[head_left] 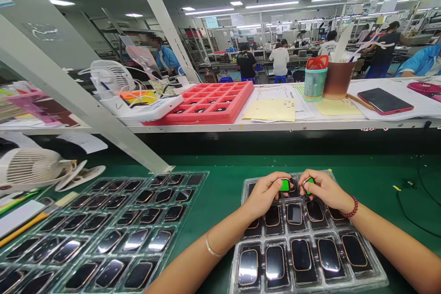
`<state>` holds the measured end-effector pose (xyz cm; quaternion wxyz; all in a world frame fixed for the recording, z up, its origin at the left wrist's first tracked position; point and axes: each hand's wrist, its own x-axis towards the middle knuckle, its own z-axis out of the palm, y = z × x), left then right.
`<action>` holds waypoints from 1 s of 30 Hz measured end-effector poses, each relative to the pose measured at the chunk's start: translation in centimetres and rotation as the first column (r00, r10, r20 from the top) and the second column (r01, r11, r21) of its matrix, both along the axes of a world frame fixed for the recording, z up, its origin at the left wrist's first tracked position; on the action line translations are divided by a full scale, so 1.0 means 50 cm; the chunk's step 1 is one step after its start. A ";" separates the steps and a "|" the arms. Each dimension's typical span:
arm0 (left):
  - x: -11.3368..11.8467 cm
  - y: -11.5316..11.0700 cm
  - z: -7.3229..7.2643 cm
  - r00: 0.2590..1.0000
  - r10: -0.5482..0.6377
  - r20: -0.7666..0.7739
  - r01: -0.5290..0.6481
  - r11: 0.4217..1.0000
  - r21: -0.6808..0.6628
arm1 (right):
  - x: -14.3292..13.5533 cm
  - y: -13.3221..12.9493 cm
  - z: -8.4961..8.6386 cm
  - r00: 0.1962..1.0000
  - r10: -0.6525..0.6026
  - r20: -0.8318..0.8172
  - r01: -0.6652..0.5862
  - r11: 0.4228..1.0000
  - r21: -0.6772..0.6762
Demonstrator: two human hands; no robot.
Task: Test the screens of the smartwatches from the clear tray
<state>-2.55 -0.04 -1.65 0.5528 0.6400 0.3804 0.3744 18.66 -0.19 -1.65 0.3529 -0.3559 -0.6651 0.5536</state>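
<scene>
Green light fills one smartwatch (284,186) clamped in your left fingers (275,176) and another smartwatch (309,187) in your right fingers (313,174); unlit smartwatches (301,255) occupy the plastic tray (381,279).

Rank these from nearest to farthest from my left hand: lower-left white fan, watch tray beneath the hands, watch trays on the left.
From the left hand:
1. Watch tray, directly beneath it.
2. Left-side watch trays, across the green surface.
3. White fan, at the far left.
</scene>
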 end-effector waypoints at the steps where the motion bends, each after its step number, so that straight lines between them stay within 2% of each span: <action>1: 0.000 0.000 0.001 1.000 -0.003 0.001 0.003 1.000 -0.003 | 0.000 0.000 0.000 1.000 0.003 -0.005 -0.003 1.000 0.003; 6: 0.005 -0.004 0.001 0.994 -0.071 0.079 0.074 0.996 -0.044 | -0.001 0.003 -0.005 0.998 0.018 -0.057 -0.017 1.000 0.013; 9: 0.006 -0.003 -0.002 0.990 -0.073 0.122 0.081 0.995 -0.057 | -0.002 0.007 -0.010 0.998 0.005 -0.055 -0.003 1.000 0.022; 17: 0.002 0.008 -0.013 0.999 0.022 0.037 -0.022 1.000 0.003 | -0.005 0.004 -0.012 0.998 0.019 -0.066 -0.018 1.000 0.022; 30: 0.002 0.011 -0.020 0.999 0.040 0.001 -0.040 0.999 0.007 | -0.001 0.008 -0.022 1.000 0.016 -0.025 -0.016 1.000 0.013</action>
